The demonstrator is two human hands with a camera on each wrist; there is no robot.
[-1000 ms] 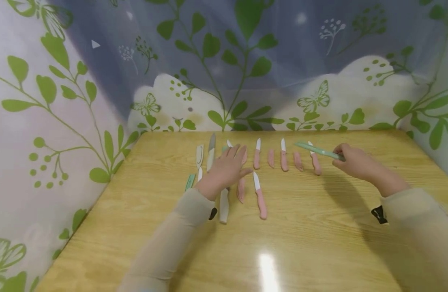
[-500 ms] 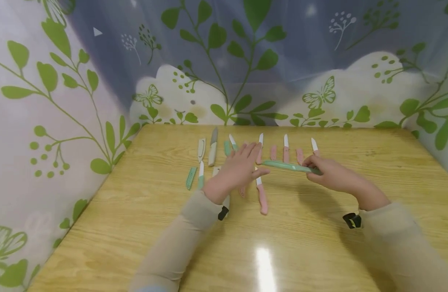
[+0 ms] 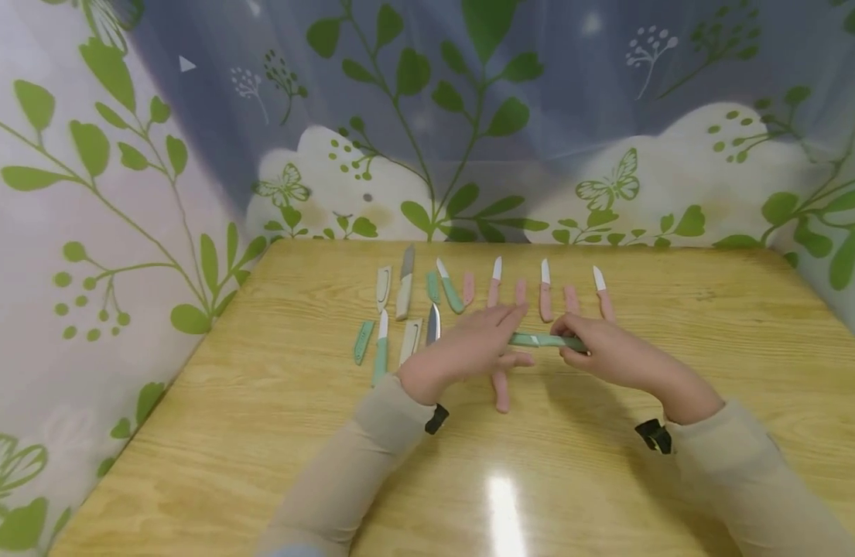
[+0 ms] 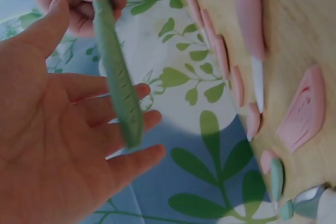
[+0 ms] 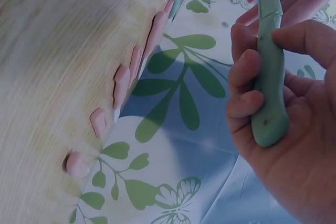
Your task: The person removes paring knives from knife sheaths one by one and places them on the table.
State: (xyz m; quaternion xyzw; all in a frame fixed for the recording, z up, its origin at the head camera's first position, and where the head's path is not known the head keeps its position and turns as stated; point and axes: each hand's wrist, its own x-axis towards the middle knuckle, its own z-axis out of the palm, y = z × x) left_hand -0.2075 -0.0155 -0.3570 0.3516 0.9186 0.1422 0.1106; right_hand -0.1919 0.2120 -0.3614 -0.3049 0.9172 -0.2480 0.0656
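Observation:
My right hand (image 3: 611, 352) grips a green paring knife (image 5: 270, 82) by the handle, with its blade covered by a matching green sheath (image 4: 123, 90). The knife is held level above the table, its sheathed end pointing left. My left hand (image 3: 469, 348) is spread with fingers extended, palm toward the knife. In the left wrist view the sheath crosses in front of those fingers, and whether they touch it I cannot tell. Under the left hand, a pink-handled knife (image 3: 501, 393) is partly hidden. Beside it a beige sheath (image 3: 411, 340) lies by a dark-bladed knife (image 3: 433, 323).
On the wooden table (image 3: 260, 433), several unsheathed knives and sheaths lie in rows: a beige knife (image 3: 404, 290), a green knife (image 3: 450, 288), pink knives (image 3: 545, 298) and a pink sheath (image 3: 469, 288). Further left are another green knife (image 3: 381, 352) and green sheath (image 3: 363, 342). Patterned cloth hangs behind.
My right hand has carried the sheathed green knife leftward from the right side, bringing it to the left hand. The left hand has shifted right and nearer, with its fingers still spread.

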